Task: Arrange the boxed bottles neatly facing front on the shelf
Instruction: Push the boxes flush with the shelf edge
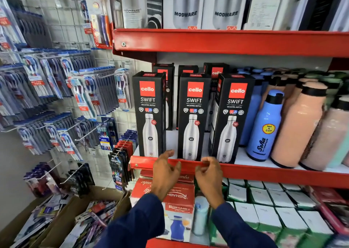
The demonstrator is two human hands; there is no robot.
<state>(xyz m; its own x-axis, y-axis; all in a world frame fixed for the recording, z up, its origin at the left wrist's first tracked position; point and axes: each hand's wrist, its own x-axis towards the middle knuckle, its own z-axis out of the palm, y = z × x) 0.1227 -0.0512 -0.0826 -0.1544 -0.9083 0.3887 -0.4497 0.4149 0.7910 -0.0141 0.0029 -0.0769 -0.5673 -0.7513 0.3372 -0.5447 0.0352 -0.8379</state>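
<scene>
Three black boxed bottles stand upright in a front row on the red shelf (264, 174), labels facing me: the left box (149, 113), the middle box (193, 115) and the right box (232, 117). The right box is turned slightly, so its left side shows. More black boxes (215, 72) stand behind them. My left hand (166, 170) hovers in front of the shelf lip, below the gap between the left and middle boxes, fingers apart and holding nothing. My right hand (209, 176) is beside it, below the middle and right boxes, fingers loosely curled and empty.
Blue (264, 126) and peach (300, 126) loose bottles crowd the shelf to the right of the boxes. White boxed bottles (205, 7) fill the shelf above. Toothbrush packs (81, 100) hang on hooks at left. Red cartons (175, 196) and white boxes sit below; a cardboard box lies on the floor.
</scene>
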